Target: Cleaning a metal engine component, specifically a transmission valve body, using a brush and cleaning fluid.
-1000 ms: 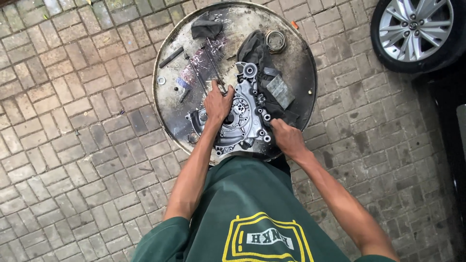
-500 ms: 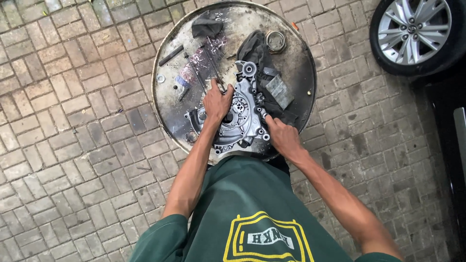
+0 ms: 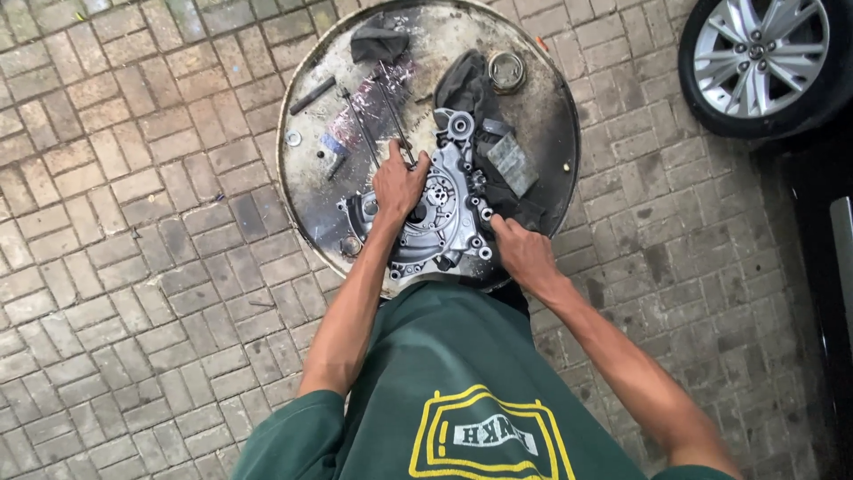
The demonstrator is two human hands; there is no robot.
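- I see the grey cast-metal engine cover [image 3: 440,213] lying flat at the near edge of the round drum top [image 3: 551,133] that serves as worktop, just in front of my body.
- My left hand [image 3: 400,182] lies palm down on the cover's upper left part, fingers spread and bent over the casting; I judge it is pressing the part down to steady it, a flat hold and not a closed grip.
- My right hand [image 3: 522,253] sits at the cover's right rim, fingers curled against the edge by the bolt lugs; whether that grip pinches a small part or only the rim, I cannot tell.
- Two thin metal rods [image 3: 373,111] lie just beyond the left hand, running away from me, their near ends touching or close to my fingers.
- A dark rag [image 3: 484,98] lies bunched beside the cover's far right, with a flat grey rectangular piece [image 3: 513,163] on it, and a round metal ring [image 3: 506,69] near the far rim.
- Another dark cloth [image 3: 378,43], a short dark bar [image 3: 313,95] and a small washer [image 3: 292,139] lie scattered on the left half.
- The drum top is stained and scuffed, and stands on brick paving [image 3: 133,267]; a car wheel [image 3: 764,58] shows at upper right.
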